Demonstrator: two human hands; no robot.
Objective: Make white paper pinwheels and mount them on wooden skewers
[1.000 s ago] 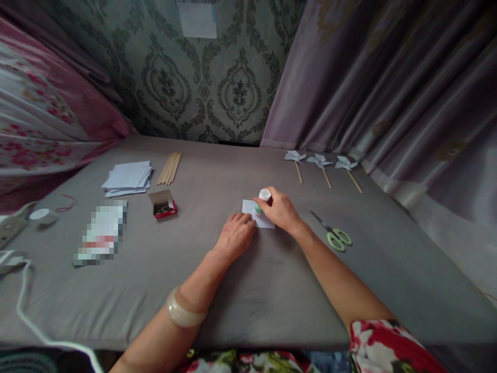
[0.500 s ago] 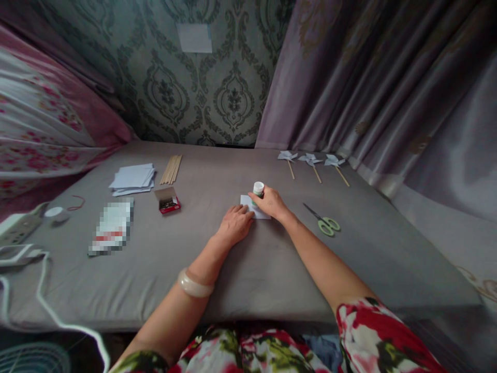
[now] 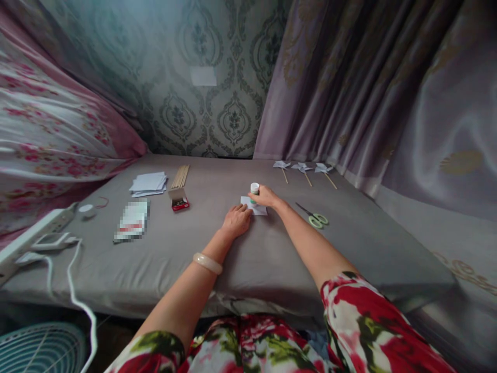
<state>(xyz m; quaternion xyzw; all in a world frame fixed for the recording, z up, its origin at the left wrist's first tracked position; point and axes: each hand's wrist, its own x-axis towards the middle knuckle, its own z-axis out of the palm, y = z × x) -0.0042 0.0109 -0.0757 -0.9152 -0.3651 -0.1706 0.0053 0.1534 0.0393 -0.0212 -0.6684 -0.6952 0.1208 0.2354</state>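
My right hand (image 3: 267, 197) is wrapped round a glue stick (image 3: 254, 188), white at the top with green lower down. It stands upright over a small piece of white paper (image 3: 259, 211), its lower end hidden by my fingers. Lying flat, my left hand (image 3: 236, 220) rests with its fingertips on the paper's near left edge. Scissors (image 3: 315, 217) with pale green handles lie to the right of my right forearm. Farther back on the right are several paper pinwheels (image 3: 302, 167) on wooden sticks.
On the left lie stacked white paper (image 3: 148, 184), wooden sticks (image 3: 180, 176), an open red box of small items (image 3: 179, 202) and a blurred packet (image 3: 132, 220). A power strip (image 3: 42, 235) with a white cable (image 3: 73, 282) occupies the left edge, above a fan (image 3: 42, 347).
My view has tilted up and shifted, so the table's things appear in other places. The glue stick stays in my right hand over the paper, and my left hand keeps resting there.
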